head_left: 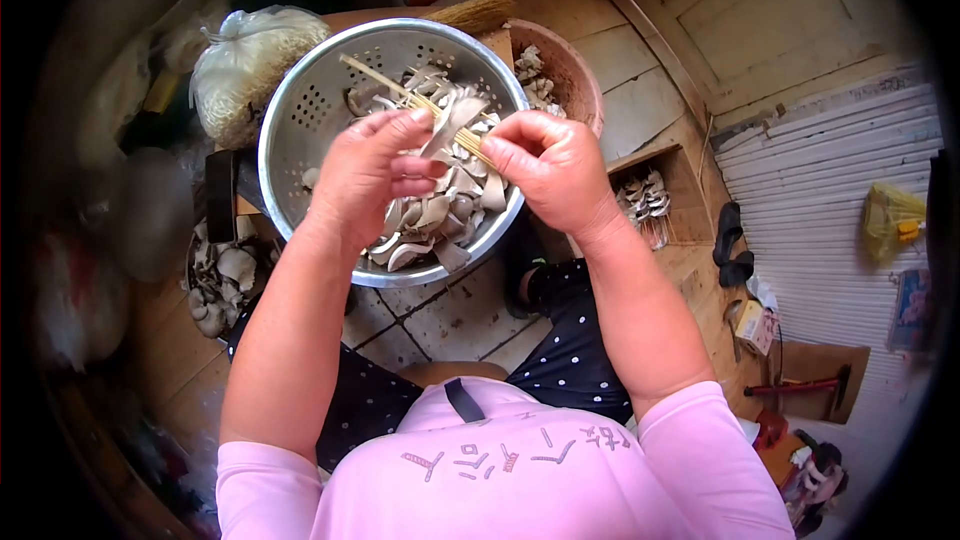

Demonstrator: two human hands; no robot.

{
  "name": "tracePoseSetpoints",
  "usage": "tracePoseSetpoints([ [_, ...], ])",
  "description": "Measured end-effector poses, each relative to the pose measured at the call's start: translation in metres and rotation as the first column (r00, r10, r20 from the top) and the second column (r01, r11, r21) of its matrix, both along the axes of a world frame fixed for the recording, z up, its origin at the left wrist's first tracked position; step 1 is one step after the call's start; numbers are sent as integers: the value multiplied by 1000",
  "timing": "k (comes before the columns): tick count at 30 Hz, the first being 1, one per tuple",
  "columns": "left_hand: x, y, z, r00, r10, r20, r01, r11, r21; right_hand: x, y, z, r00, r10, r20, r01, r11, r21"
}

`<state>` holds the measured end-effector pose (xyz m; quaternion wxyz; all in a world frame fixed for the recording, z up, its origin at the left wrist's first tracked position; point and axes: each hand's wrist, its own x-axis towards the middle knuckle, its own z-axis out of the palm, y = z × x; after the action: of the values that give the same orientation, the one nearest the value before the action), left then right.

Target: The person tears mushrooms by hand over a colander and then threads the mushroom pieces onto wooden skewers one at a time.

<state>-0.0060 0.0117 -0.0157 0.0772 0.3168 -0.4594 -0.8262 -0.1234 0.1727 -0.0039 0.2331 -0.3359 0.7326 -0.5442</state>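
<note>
A bundle of thin bamboo skewers (471, 141) is gripped near its lower end by my right hand (555, 165), thumb against the fingers. The skewers slant up to the left over the metal colander (300, 115). A pale grey oyster mushroom piece (456, 124) lies against the bundle. My left hand (375, 165) has its thumb and forefinger closed at that piece, with the lower fingers curled beneath. Part of their grip is hidden. Below both hands, torn oyster mushroom pieces (437, 217) are heaped in the colander.
A pink basin (575, 60) with mushrooms stands behind the colander. A wooden box (690, 205) at the right holds skewered mushrooms (645, 198). To the left are a tied plastic bag (240, 70) and more mushrooms (225, 280). Black slippers (735, 245) lean by the ridged wall panel.
</note>
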Motion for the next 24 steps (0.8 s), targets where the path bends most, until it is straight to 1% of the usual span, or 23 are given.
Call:
tracePoseSetpoints([
  [1, -2, -5, 0, 998, 31, 52, -25, 994, -109, -2, 1, 0, 1000, -3, 2, 3, 1000, 1],
  [3, -1, -11, -4, 986, -9, 169, 75, 918, -389, -7, 3, -1, 991, -68, 112, 76, 995, -67],
  [4, -1, -9, -4, 985, -10, 170, 77, 918, -389, -7, 4, -1, 990, -72, 124, 80, 995, -64],
  [5, -1, -5, -6, 931, -131, 341, 305, 794, -526, -6, 4, 0, 989, -73, 125, 82, 995, -65],
  [6, 0, 0, -8, 830, -205, 519, 523, 610, -596, -4, 4, 2, 995, -57, 77, 61, 997, -47],
  [7, 3, 7, -19, 807, -207, 553, 583, 428, -691, -2, 5, 2, 999, -41, 31, 41, 999, -29],
  [9, 2, 19, -23, 651, -214, 729, 759, 150, -634, 1, 3, 0, 1000, -20, 10, 20, 999, -35],
  [10, 2, 24, -21, 631, -183, 754, 775, 95, -625, 2, 3, -1, 1000, 3, -13, -3, 999, -43],
  [11, 2, 24, -20, 631, -183, 754, 775, 95, -625, 3, 3, -1, 1000, 2, -12, -3, 999, -43],
  [13, 1, 21, -15, 670, -249, 700, 741, 156, -653, 3, 6, 1, 999, 46, -25, -45, 999, 30],
  [14, 0, 16, -14, 671, -249, 698, 739, 155, -655, 2, 7, 0, 999, 45, -27, -44, 999, 30],
  [16, -2, 1, -9, 812, -201, 548, 559, 538, -631, 1, 10, -1, 999, 34, 27, -34, 999, 7],
  [17, -2, -7, -3, 860, -204, 468, 473, 662, -581, 1, 11, 0, 999, 35, 26, -35, 999, 4],
  [18, 0, -14, -1, 939, -153, 309, 304, 792, -529, 1, 12, 2, 998, 31, 47, -31, 999, 12],
  [19, 3, -21, 0, 986, -71, 149, 130, 890, -437, 1, 12, 4, 997, 28, 69, -29, 999, 19],
  [21, 5, -32, -1, 995, 97, -26, -100, 934, -342, 1, 12, 4, 997, 41, 60, -43, 999, 29],
  [22, 5, -34, 1, 981, 173, -85, -191, 938, -289, 1, 11, 1, 998, 38, 47, -39, 999, 14],
  [24, 7, -39, 0, 948, 260, -183, -284, 951, -120, 2, 10, 0, 998, 44, 34, -44, 999, 2],
])
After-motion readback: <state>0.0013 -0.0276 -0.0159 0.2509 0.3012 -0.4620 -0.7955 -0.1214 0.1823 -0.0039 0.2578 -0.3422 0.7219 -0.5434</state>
